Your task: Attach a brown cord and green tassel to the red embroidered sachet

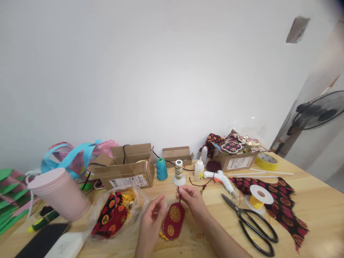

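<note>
A dark red sachet (174, 223) with gold round patterns hangs or rests upright between my hands, low in the middle of the head view. A yellow tassel (163, 235) shows at its lower left. My right hand (191, 200) pinches the dark cord at the sachet's top between thumb and fingers. Just left of the sachet is my left hand (153, 215), its fingers loosely bent and apart, with nothing visible in them. A clear plastic bag (138, 200) holding patterned red-and-black fabric pouches (113, 216) with yellow tassels lies beyond my left hand.
Black scissors (248, 224), a yellow cord spool (260, 197) and patterned cloth (285, 200) lie right. A glue gun (221, 179), glue bottle (199, 170) and thread spools (161, 169) stand behind. Left are a pink tumbler (60, 195), phone (43, 240) and cardboard box (126, 175).
</note>
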